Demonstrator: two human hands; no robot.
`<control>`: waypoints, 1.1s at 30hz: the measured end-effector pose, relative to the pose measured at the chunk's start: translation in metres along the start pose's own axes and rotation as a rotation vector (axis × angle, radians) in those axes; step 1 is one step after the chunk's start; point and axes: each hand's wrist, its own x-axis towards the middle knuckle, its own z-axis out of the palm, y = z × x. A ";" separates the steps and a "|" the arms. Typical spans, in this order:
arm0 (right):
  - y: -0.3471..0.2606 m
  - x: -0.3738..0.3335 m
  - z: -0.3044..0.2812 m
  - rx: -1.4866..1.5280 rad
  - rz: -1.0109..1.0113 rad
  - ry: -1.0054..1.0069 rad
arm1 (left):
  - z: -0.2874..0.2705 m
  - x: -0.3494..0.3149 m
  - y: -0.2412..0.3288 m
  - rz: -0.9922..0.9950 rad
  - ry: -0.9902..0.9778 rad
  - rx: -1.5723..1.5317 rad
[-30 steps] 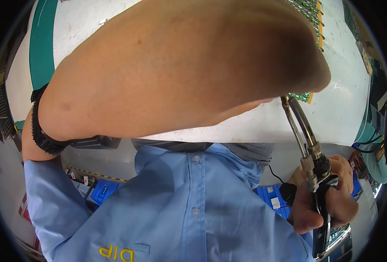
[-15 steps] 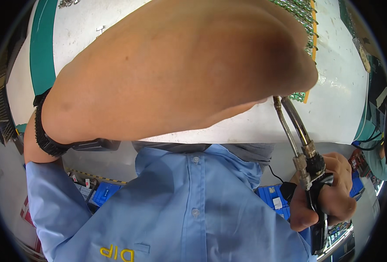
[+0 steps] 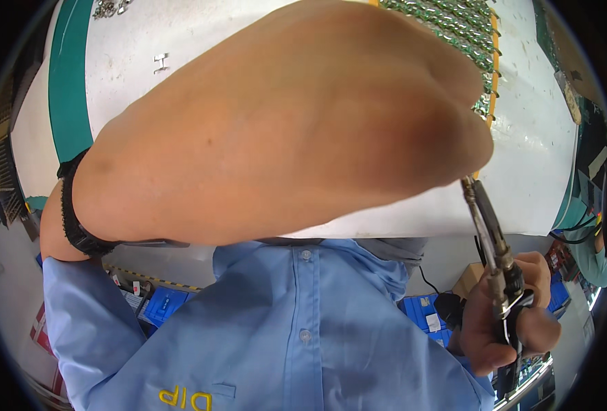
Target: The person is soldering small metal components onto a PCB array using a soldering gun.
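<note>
My left hand (image 3: 413,103) reaches across the bench with its back toward me. Its fingers are out of sight beyond the knuckles, so what it holds, if anything, is hidden. Just past it lies a panel of small green circuit boards (image 3: 447,31) with orange-yellow edging. Lower right, my right hand (image 3: 505,318) is wrapped round the black handle of a soldering tool (image 3: 485,226) with two slim metal tubes. The tubes point up and away from me; their far ends pass out of sight behind my left hand.
On the white benchtop (image 3: 523,137) lies a small H-shaped metal piece (image 3: 161,63), with a pile of little metal parts (image 3: 108,8) farther back. A green strip (image 3: 69,82) runs along the left side. Blue bins (image 3: 166,305) stand below, and another person's sleeve (image 3: 595,264) shows far right.
The soldering tool's tubes have swung to the right and stand more upright. My left hand has come slightly nearer. More of the H-shaped piece and the board panel shows.
</note>
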 end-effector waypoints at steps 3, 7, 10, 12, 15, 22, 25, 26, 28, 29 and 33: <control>0.003 0.011 -0.001 0.041 0.152 0.044 | 0.003 0.004 -0.003 0.015 -0.026 -0.013; 0.040 0.022 0.020 0.034 -0.024 0.337 | -0.002 0.011 -0.009 -0.006 -0.199 0.001; 0.057 0.028 0.027 0.020 -0.179 0.361 | -0.012 0.015 -0.008 0.051 -0.234 -0.005; 0.058 0.030 0.028 0.020 -0.190 0.348 | -0.017 0.016 -0.004 -0.021 -0.304 0.001; 0.054 0.031 0.030 -0.012 -0.165 0.328 | -0.019 0.020 0.001 -0.034 -0.332 0.028; 0.052 0.025 0.034 -0.151 -0.085 0.380 | -0.022 0.028 0.016 -0.117 -0.398 0.091; 0.050 0.028 0.037 -0.155 -0.066 0.401 | -0.020 0.033 0.018 -0.153 -0.414 0.057; 0.049 0.030 0.038 -0.146 -0.073 0.405 | -0.019 0.035 0.019 -0.182 -0.424 0.077; 0.047 0.032 0.040 -0.156 -0.090 0.430 | -0.019 0.038 0.024 -0.241 -0.418 0.052; 0.047 0.033 0.040 -0.148 -0.096 0.442 | -0.021 0.038 0.027 -0.275 -0.421 0.042; 0.046 0.029 0.040 -0.064 -0.015 0.473 | -0.051 0.022 0.037 -0.372 -0.174 0.037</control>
